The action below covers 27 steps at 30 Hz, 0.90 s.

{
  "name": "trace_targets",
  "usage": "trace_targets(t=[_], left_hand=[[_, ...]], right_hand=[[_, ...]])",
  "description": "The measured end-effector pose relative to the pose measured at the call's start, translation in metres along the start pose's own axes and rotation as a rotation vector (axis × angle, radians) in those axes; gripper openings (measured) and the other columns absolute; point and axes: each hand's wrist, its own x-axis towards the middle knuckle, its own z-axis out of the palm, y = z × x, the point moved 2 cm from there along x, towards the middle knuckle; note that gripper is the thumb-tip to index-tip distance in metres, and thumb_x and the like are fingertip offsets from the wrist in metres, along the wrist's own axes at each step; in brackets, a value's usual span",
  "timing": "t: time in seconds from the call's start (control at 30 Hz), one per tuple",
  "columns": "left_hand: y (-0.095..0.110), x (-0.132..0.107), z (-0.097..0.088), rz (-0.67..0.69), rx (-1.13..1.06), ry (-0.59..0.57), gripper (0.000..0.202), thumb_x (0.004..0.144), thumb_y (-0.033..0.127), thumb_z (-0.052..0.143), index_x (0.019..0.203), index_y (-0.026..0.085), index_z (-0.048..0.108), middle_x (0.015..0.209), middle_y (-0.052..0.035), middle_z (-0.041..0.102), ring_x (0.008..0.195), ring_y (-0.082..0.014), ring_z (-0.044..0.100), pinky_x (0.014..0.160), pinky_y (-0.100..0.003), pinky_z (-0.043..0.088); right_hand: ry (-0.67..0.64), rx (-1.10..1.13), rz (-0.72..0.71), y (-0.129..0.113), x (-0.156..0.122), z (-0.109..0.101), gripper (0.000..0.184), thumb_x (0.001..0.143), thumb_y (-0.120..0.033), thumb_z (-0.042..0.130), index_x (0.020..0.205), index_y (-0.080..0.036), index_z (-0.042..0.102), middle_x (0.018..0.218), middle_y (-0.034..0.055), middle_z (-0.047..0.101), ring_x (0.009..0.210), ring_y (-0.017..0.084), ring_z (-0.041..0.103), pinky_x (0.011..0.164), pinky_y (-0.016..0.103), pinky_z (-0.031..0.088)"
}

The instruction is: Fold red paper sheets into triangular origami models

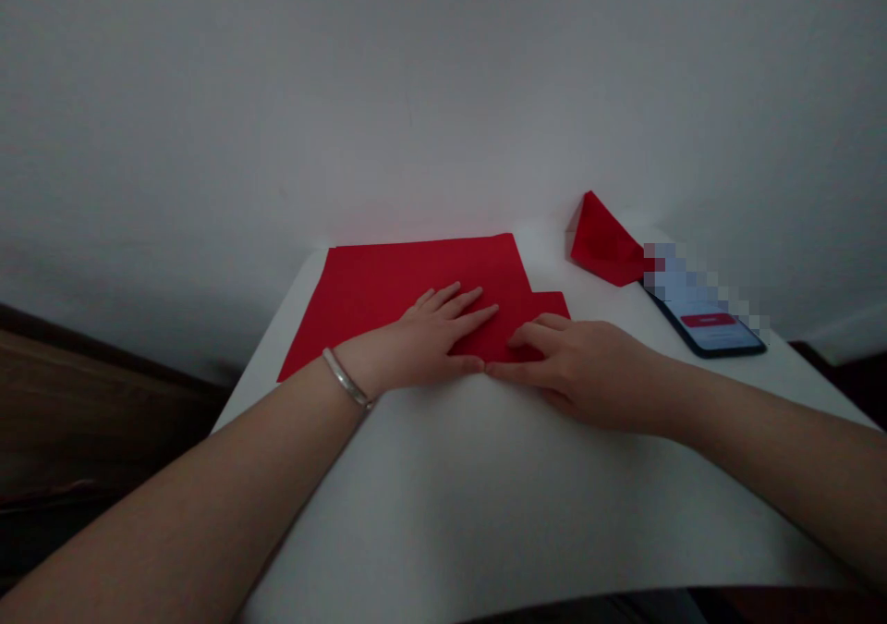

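Note:
A red sheet of paper (388, 287) lies flat on the white table, with a smaller red flap (552, 304) jutting out at its right side. My left hand (443, 333) rests palm down on the sheet, fingers spread, its thumb along the near edge. A silver bangle (345, 379) circles that wrist. From the right, my right hand (582, 365) touches the paper's near edge with its index finger stretched out; the other fingers are bent and seem to hold nothing. The tips of my left thumb and right index finger meet at this edge.
A folded red paper piece (607, 243) stands at the back right of the table (443, 495). Beside it lies a phone (721, 336) with its screen lit, partly pixelated. A pale wall (416, 97) rises behind the table. Brown wood (90, 402) shows at the left.

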Motion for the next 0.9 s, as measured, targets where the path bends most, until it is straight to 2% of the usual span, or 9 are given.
trace_targets(t=[0.17,0.23,0.33,0.4,0.53,0.67,0.77,0.9], left_hand=[[-0.006,-0.008,-0.007,-0.068,-0.026,-0.105,0.074,0.086,0.045,0.056,0.149,0.032,0.019,0.159,-0.0049,0.006,0.145,-0.0344,0.0,0.113,-0.058,0.012],[-0.008,-0.01,-0.008,-0.078,-0.046,-0.112,0.076,0.085,0.043,0.057,0.149,0.032,0.018,0.159,-0.0045,0.006,0.145,-0.0347,-0.001,0.112,-0.059,0.012],[-0.01,-0.011,-0.008,-0.08,-0.068,-0.114,0.081,0.083,0.042,0.057,0.15,0.027,0.015,0.159,-0.006,0.006,0.145,-0.0335,-0.001,0.113,-0.056,0.012],[-0.01,-0.012,-0.009,-0.066,-0.076,-0.113,0.082,0.083,0.042,0.057,0.15,0.024,0.015,0.159,-0.0072,0.006,0.145,-0.0323,-0.001,0.114,-0.054,0.013],[-0.008,-0.014,-0.013,-0.036,-0.09,-0.099,0.08,0.083,0.04,0.056,0.15,0.024,0.016,0.159,-0.0073,0.007,0.145,-0.0303,0.0,0.114,-0.051,0.015],[-0.005,-0.016,-0.017,-0.057,-0.102,-0.131,0.081,0.083,0.038,0.058,0.15,0.023,0.015,0.159,-0.0072,0.006,0.145,-0.0301,-0.001,0.114,-0.05,0.015],[-0.003,-0.016,-0.019,-0.055,-0.101,-0.132,0.08,0.084,0.038,0.058,0.15,0.024,0.016,0.159,-0.0079,0.007,0.146,-0.03,0.0,0.114,-0.051,0.015],[-0.001,-0.017,-0.021,-0.064,-0.099,-0.125,0.079,0.084,0.038,0.059,0.15,0.023,0.018,0.159,-0.0096,0.006,0.146,-0.0291,0.002,0.114,-0.049,0.015]], right_hand=[[0.004,-0.028,0.025,-0.008,0.001,0.0,0.046,0.092,-0.026,0.044,0.138,-0.035,0.046,0.107,0.0108,0.059,0.091,0.024,0.054,0.063,0.032,0.046],[0.001,-0.026,0.019,-0.011,0.002,0.001,0.046,0.093,-0.036,0.044,0.139,-0.035,0.045,0.107,0.0114,0.058,0.09,0.025,0.053,0.062,0.032,0.044],[-0.003,-0.023,0.003,-0.016,0.006,0.003,0.059,0.089,-0.058,0.042,0.142,-0.031,0.041,0.107,0.0137,0.058,0.088,0.027,0.052,0.061,0.033,0.044],[-0.003,-0.02,0.017,-0.018,0.007,0.001,0.064,0.087,-0.063,0.04,0.142,-0.029,0.041,0.107,0.0149,0.057,0.088,0.028,0.052,0.062,0.034,0.044],[-0.028,0.014,0.046,-0.015,0.001,-0.008,0.055,0.089,-0.059,0.041,0.136,-0.031,0.049,0.107,0.0137,0.058,0.09,0.027,0.054,0.063,0.034,0.045],[-0.104,0.03,0.088,-0.01,-0.013,-0.018,0.041,0.088,-0.05,0.05,0.124,-0.032,0.06,0.103,0.0105,0.062,0.085,0.025,0.06,0.06,0.034,0.047],[-0.133,0.014,0.13,-0.008,-0.022,-0.023,0.035,0.087,-0.043,0.055,0.116,-0.028,0.066,0.113,0.0117,0.065,0.091,0.027,0.063,0.064,0.037,0.05],[-0.242,-0.028,0.187,-0.004,-0.029,-0.025,0.035,0.086,-0.043,0.055,0.111,-0.023,0.07,0.124,0.0126,0.064,0.101,0.032,0.063,0.073,0.044,0.053]])
